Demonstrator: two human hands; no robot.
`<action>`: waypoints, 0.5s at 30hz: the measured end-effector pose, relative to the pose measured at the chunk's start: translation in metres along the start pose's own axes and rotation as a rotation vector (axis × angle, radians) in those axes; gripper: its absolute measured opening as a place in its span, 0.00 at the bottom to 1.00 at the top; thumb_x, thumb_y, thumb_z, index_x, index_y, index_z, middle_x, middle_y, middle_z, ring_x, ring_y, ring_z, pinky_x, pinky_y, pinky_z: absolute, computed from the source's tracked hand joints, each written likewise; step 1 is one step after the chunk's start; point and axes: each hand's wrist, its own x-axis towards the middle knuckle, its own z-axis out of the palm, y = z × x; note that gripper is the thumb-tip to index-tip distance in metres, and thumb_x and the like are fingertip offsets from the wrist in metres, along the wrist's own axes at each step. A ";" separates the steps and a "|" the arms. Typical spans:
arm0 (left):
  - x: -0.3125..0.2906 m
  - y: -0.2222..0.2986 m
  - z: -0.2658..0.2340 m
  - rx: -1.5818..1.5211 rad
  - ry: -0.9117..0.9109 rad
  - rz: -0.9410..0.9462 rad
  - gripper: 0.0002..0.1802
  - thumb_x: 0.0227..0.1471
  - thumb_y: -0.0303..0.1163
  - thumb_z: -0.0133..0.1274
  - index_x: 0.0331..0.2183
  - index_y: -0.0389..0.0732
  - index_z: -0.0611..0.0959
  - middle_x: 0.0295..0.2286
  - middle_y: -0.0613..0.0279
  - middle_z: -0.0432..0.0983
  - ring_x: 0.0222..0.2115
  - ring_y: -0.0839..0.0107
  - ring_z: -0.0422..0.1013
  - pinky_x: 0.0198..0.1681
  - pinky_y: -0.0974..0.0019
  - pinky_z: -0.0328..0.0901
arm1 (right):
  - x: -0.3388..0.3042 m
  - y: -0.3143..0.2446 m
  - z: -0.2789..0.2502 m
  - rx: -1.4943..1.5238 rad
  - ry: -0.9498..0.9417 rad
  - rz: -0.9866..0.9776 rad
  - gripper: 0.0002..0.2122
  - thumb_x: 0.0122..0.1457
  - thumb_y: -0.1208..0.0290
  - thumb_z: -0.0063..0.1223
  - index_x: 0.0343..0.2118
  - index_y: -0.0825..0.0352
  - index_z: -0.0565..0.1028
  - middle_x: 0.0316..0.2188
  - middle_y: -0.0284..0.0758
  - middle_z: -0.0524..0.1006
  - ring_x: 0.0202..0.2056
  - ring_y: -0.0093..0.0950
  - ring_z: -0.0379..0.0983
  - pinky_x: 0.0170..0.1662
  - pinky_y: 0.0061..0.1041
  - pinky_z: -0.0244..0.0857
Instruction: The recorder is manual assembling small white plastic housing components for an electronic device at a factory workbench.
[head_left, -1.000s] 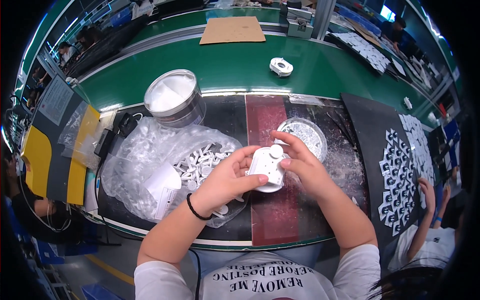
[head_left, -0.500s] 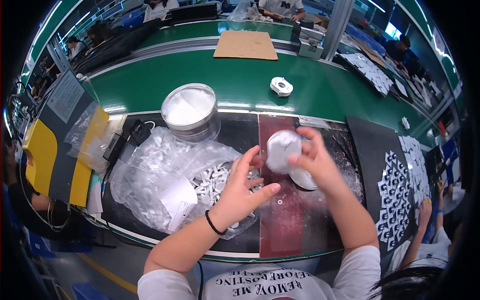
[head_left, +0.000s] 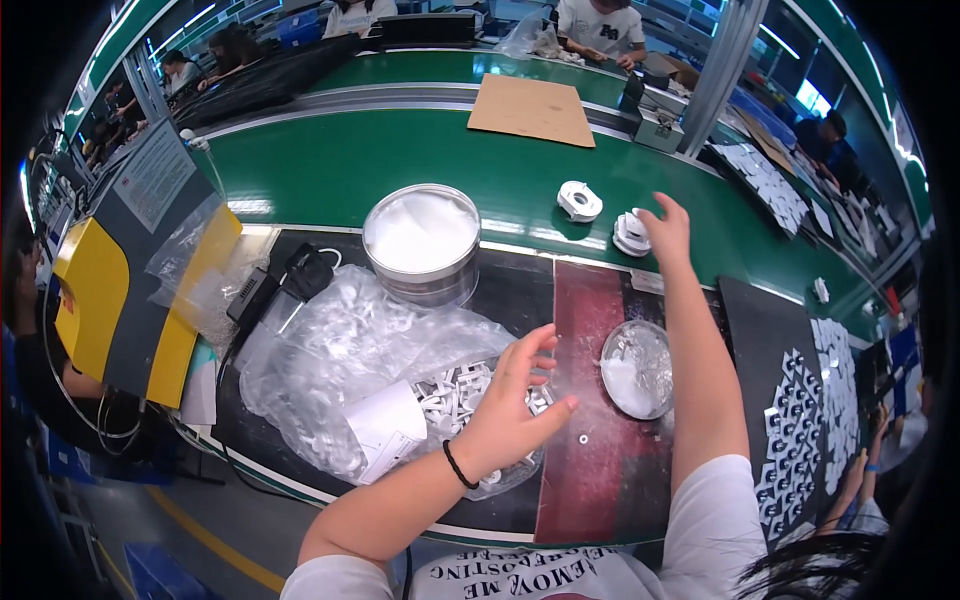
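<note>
My left hand (head_left: 512, 405) hovers over the right end of a clear plastic bag (head_left: 330, 340), its fingers apart and holding nothing. White small plastic pieces (head_left: 455, 395) lie in a heap at the bag's mouth, partly hidden by that hand. My right hand (head_left: 672, 235) reaches out to the green belt, fingers apart, at the right edge of a white round plastic part (head_left: 631, 236). A similar white part (head_left: 579, 201) rests on the belt to its left. Below my right hand, a shallow clear dish (head_left: 652, 408) with a white substance in it stands by the dark red strip.
A large clear tub (head_left: 425, 288) with white contents stands behind the bag. At left is a yellow and grey machine (head_left: 95, 290). Rows of small white and black parts (head_left: 790, 440) cover a dark board at right. Cardboard (head_left: 535, 108) lies beyond the belt; other people sit farther back.
My right hand has moved from above the dish forward to the belt, where a second white part now sits. The dish is uncovered to view. My left hand stays over the pieces.
</note>
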 end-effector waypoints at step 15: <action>0.001 -0.012 -0.010 0.101 0.295 0.082 0.39 0.43 0.30 0.54 0.53 0.38 0.52 0.52 0.51 0.48 0.51 0.61 0.53 0.50 0.59 0.54 | -0.081 -0.146 0.016 0.607 -0.839 0.088 0.14 0.51 0.64 0.50 0.36 0.68 0.72 0.35 0.34 0.74 0.37 0.28 0.69 0.42 0.27 0.62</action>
